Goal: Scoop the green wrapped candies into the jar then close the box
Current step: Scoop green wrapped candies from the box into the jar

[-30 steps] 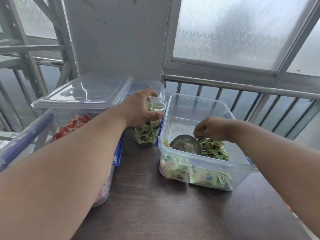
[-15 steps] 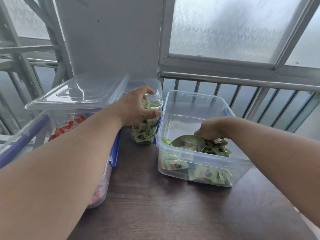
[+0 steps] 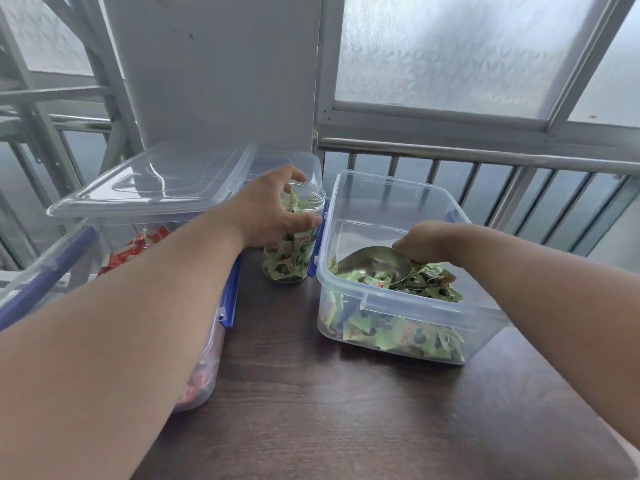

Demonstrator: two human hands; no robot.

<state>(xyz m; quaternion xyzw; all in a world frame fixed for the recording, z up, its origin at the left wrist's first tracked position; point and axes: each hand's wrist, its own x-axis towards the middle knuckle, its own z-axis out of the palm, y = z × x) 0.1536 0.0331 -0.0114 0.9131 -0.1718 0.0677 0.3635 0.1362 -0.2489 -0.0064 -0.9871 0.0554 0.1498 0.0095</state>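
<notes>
A: Identify the left hand (image 3: 273,209) and its state.

B: It wraps the upper part of the clear jar (image 3: 294,237), fingers over the far rim and thumb across the near wall, holding it upright on the dark wood-grain desk (image 3: 329,410). The jar is well filled with green wrapped candies (image 3: 287,265).

A: And the right hand (image 3: 420,239)?

B: It is curled round the handle end of a metal scoop (image 3: 375,268), inside the open clear box (image 3: 408,306). The handle itself is hidden under the fingers. The scoop's bowl lies tilted on the candy heap, with a few green candies in it.

A: Where does the box stand relative to the jar?

B: Just to the jar's right, its blue side latch (image 3: 320,237) next to the jar wall; whether they touch cannot be told. More green candies lie against the box's near wall.

A: What lies at the left?

B: A second clear box (image 3: 204,375) holding red wrapped candies (image 3: 138,247), with a clear lid (image 3: 156,181) resting loosely on top.
</notes>
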